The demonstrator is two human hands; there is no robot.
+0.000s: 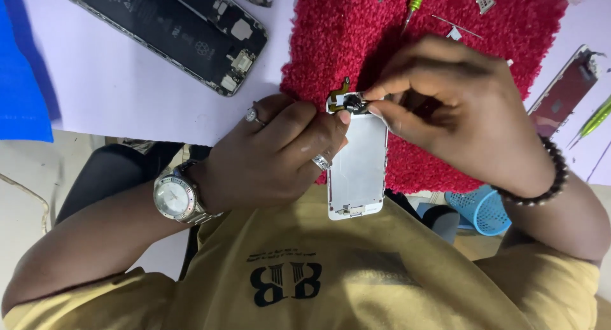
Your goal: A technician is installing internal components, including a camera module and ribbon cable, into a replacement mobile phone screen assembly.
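Nearest the camera, at 6 o'clock, is the person's mustard-yellow shirt (356, 279) with a dark printed emblem. Just above it, near the centre, a white phone screen panel (358, 161) is held upright, its silvery metal back facing the viewer.

The left hand (273, 152), at 9 o'clock from the panel, grips the panel's left edge with its fingers curled together; the thumb presses near the top corner. It wears two rings, and a silver watch (175, 197) sits on the wrist.

The right hand (455, 107), at 2 o'clock from the panel, pinches thumb and forefinger on a small dark part (352, 102) at the panel's top edge. It may be a camera or speaker piece, but it is too small to tell. A bead bracelet (552, 177) circles this wrist.

Behind the hands, a red fuzzy mat (394, 24) lies on a pale lilac table (127, 82). On the mat, at 12 o'clock, rests a green-handled screwdriver (415, 2) and tiny metal bits. At 11 o'clock an opened phone body (184, 28) lies with its insides showing. At 3 o'clock lies another screen (563, 91), and a blue basket (484, 209) sits below.
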